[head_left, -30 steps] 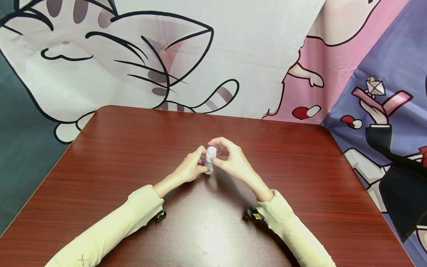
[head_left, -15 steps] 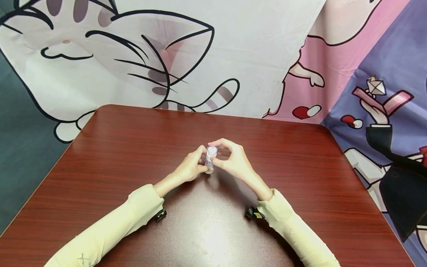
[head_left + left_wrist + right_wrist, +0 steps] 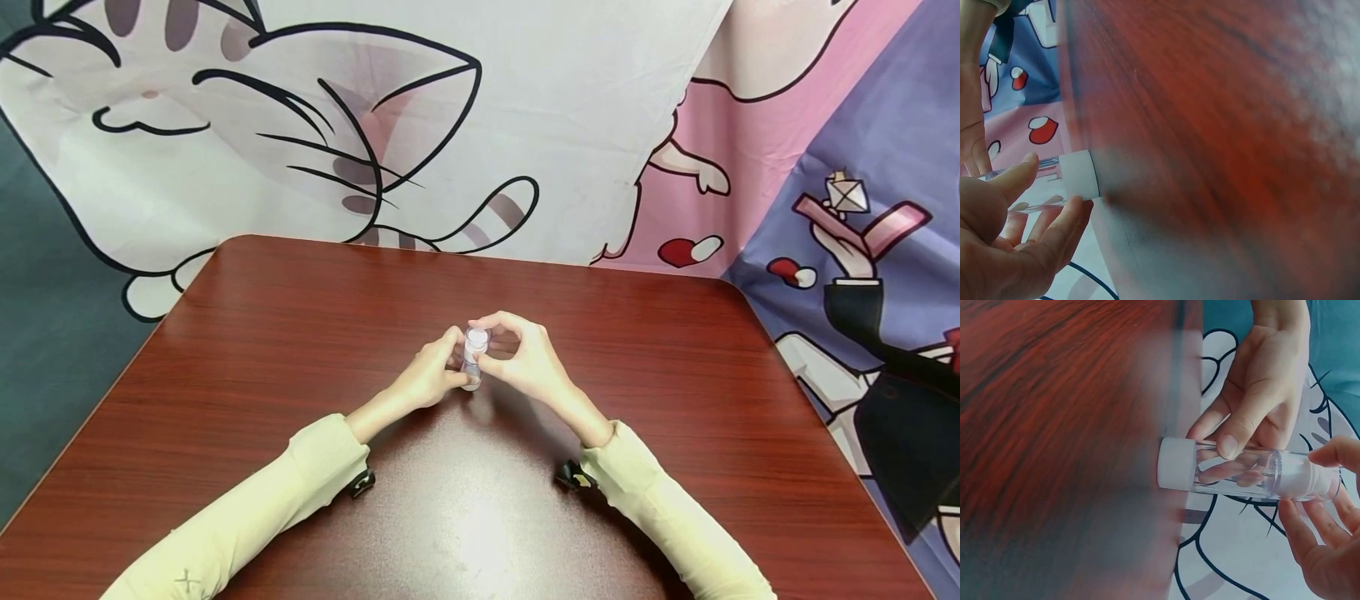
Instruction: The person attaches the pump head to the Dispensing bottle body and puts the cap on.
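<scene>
A small clear pump bottle (image 3: 472, 367) stands upright on the table, with a white base (image 3: 1177, 464) and a white top inside a clear cap (image 3: 1310, 478). My left hand (image 3: 427, 375) grips its transparent body low down, thumb on one side and fingers on the other. In the left wrist view, the thumb and fingers of that hand (image 3: 1016, 231) close round the bottle just by the white base (image 3: 1079, 175). Higher up, my right hand (image 3: 528, 358) holds the clear cap between thumb and fingers. Part of the cap is hidden behind the right fingers in the head view.
The brown wood-grain table (image 3: 300, 317) spreads out on all sides of the hands, with a glare patch near the front. Behind it hangs a cartoon-printed cloth (image 3: 570, 125). Black devices (image 3: 362, 482) sit under both cuffs.
The right forearm and its cuff have shifted slightly to the right. Both hands keep their hold, and the bottle stays in the same place.
</scene>
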Action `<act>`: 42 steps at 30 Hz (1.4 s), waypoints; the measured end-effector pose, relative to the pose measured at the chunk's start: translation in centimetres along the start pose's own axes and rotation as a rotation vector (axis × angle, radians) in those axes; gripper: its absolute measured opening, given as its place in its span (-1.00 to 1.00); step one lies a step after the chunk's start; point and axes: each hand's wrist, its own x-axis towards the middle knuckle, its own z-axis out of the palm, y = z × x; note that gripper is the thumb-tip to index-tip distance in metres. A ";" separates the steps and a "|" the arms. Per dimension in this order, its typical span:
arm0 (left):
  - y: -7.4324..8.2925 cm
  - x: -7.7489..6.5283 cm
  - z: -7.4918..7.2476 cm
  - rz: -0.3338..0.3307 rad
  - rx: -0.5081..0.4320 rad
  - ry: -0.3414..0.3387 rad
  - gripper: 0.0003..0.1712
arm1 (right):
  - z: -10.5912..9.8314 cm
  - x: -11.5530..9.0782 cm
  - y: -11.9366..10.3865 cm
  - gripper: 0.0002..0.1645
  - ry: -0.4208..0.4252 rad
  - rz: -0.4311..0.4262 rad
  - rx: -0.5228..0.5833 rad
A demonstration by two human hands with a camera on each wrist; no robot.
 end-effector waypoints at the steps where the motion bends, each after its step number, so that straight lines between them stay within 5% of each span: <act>1: 0.0 0.0 0.0 0.001 -0.002 0.001 -0.59 | 0.0 0.0 0.0 -0.63 0.001 -0.001 0.001; 15: 0.0 -0.1 0.0 0.008 -0.012 0.005 -0.60 | 0.0 0.1 0.4 -0.63 -0.008 0.019 0.094; 42: 0.1 0.0 0.0 0.017 -0.017 0.014 -0.59 | 0.2 -0.1 1.2 -0.62 -0.002 0.014 0.104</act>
